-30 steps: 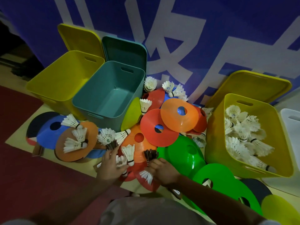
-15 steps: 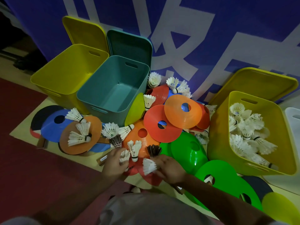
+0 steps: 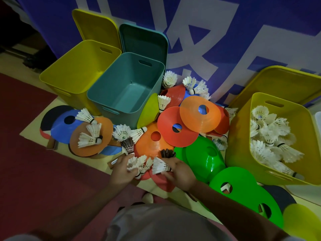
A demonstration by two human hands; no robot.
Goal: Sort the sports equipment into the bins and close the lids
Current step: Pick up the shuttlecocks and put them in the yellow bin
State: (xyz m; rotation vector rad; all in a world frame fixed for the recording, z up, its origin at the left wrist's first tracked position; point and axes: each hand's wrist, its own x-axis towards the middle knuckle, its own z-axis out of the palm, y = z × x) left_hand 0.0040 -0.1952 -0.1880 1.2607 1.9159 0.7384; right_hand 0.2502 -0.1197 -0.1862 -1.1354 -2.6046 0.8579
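Fingers, right hand (image 3: pixel 179 173): curled round one white shuttlecock (image 3: pixel 160 166), feathers fanned to the left, cork hidden inside the grip; a dark-feathered shuttlecock (image 3: pixel 167 153) stands just beyond the fingertips, and I cannot tell whether it is held too.
Fingers, left hand (image 3: pixel 122 170): bent round a small bunch of white shuttlecocks (image 3: pixel 139 164), feathers pointing far and to the right, likely gathered several at once to save trips.
Near pile: both hands work low over the orange cone (image 3: pixel 152 145) and red discs, where loose shuttlecocks lie on top of the flat markers.
Right yellow bin (image 3: pixel 243 136): open, already holding a heap of white shuttlecocks, so it looks like the place these ones belong; its lid (image 3: pixel 278 80) leans behind it to keep the mouth free.
Teal bin (image 3: pixel 107 94): far left of centre, open, nothing visible inside, lid propped behind.
Left yellow bin (image 3: pixel 57 75): open beside the teal one, lid upright behind.
Floor (image 3: pixel 34 133): green, blue and orange disc cones and more shuttlecocks spread between the bins.
Progress: early, judging by how much lies unsorted.
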